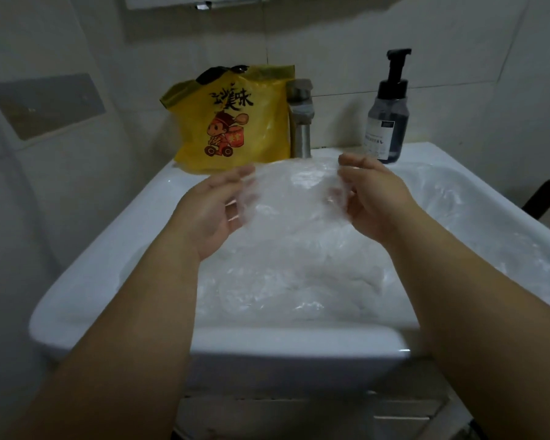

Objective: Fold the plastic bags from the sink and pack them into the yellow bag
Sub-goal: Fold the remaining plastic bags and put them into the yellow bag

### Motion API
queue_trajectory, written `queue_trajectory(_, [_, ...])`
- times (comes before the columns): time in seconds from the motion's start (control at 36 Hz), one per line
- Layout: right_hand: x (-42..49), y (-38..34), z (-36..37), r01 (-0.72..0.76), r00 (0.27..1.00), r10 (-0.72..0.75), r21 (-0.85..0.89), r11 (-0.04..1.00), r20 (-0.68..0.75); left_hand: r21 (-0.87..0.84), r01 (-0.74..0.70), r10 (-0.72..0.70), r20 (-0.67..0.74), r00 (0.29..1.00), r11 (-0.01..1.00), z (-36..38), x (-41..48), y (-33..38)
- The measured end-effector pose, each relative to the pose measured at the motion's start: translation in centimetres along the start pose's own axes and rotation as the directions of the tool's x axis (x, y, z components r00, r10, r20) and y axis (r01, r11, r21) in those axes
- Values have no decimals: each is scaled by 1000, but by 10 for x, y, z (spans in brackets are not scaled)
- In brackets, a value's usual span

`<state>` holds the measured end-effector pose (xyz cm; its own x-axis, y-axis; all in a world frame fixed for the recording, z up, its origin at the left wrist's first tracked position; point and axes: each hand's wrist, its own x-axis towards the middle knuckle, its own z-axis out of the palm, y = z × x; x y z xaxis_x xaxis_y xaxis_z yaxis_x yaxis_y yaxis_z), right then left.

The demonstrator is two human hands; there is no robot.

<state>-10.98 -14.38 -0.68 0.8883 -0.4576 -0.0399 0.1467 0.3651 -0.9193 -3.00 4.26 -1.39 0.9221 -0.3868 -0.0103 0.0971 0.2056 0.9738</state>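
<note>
The left hand [210, 211] pinches one edge of a thin, crinkled, clear plastic bag [286, 198] whose other edge the right hand [375, 201] pinches, above the filmy heap [299, 281] in the white glazed sink [108, 265], the glossy yellow printed bag [235, 122] upright behind; the slick film could slip free or fold crooked.

Clear plastic bags [299, 281] fill sink [267, 342]; yellow bag [261, 122] upright behind.

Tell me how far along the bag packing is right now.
Not far, it seems. Done: the yellow bag stands bulging on the sink back rim, contents unclear. In hand: left hand and right hand hold one clear plastic bag spread, not yet folded. Remaining: a pile of plastic bags fills the sink.
</note>
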Motion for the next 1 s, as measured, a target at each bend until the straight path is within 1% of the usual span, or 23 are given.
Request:
queue_trajectory(0.06, [2,0,0,-23,999,22,47,999,23,52,21,-24,49,999,998,0,-1,-2])
queue_trajectory(0.08, [3,0,1,-37,998,34,44,998,60,85,28,-33,52,998,996,-1,-1,-3])
queue_trajectory(0.14, [4,2,1,-41,987,47,-43,998,152,132,21,-24,26,999,991,-1,-1,-5])
queue_trajectory(0.19, [5,6,-1,-23,980,62,-200,979,189,166,-17,17,5,1000,986,-2,-1,-6])
queue_trajectory(0.25, [5,8,-3,39,986,27,-387,921,166,225,-58,59,0,998,973,-3,-1,-7])
queue_trajectory(0.31, [5,9,-3,111,989,-38,-543,833,143,383,-116,132,-14,991,916,-6,0,-10])
queue_trajectory(0.36, [7,11,-4,148,987,-78,-631,761,138,578,-171,229,-28,973,798,-8,1,-13])
queue_trajectory(0.39, [8,12,-6,167,985,-103,-666,727,135,625,-189,270,-36,962,758,-9,2,-14])
queue_trajectory(0.47, [9,12,-9,229,971,-201,-756,614,131,666,-236,380,-77,922,707,-10,2,-16])
queue_trajectory(0.53, [10,11,-11,246,964,-233,-760,601,128,672,-275,439,-83,895,687,-12,3,-15])
queue_trajectory(0.58, [12,10,-12,238,967,-226,-719,653,116,662,-282,439,-80,895,694,-13,4,-14])
queue_trajectory(0.61, [13,10,-12,220,973,-211,-684,696,99,640,-267,413,-87,907,721,-13,5,-13])
queue_trajectory(0.64, [13,9,-10,193,979,-189,-631,752,75,589,-246,369,-97,924,770,-12,5,-12])
queue_trajectory(0.67, [13,7,-9,164,985,-161,-549,820,55,499,-223,315,-106,943,837,-11,6,-11])
queue_trajectory(0.72, [11,5,-5,123,992,-111,-349,929,52,257,-192,223,-98,970,947,-8,7,-7])
queue_trajectory(0.75, [9,4,-3,114,993,-102,-271,956,59,145,-179,192,-80,978,973,-5,7,-6])
queue_trajectory(0.78, [8,3,-1,117,993,-107,-208,971,58,70,-171,175,-66,982,983,-4,7,-5])
queue_trajectory(0.83, [5,3,2,145,989,-139,-135,980,52,41,-173,176,-61,983,984,-1,7,-5])
queue_trajectory(0.86, [4,4,3,172,985,-169,-143,975,39,70,-185,189,-65,980,980,-2,7,-5])
queue_trajectory(0.89, [6,6,3,209,978,-210,-210,955,19,118,-199,209,-73,975,973,-3,8,-7])
queue_trajectory(0.94, [8,9,1,293,947,-322,-414,862,-1,226,-224,251,-98,963,948,-6,10,-9])
queue_trajectory(0.97, [9,10,0,323,932,-362,-483,814,14,271,-232,271,-114,956,934,-7,10,-10])
queue_trajectory(1.0, [9,10,0,341,924,-381,-510,790,29,304,-237,287,-131,949,923,-8,10,-10])
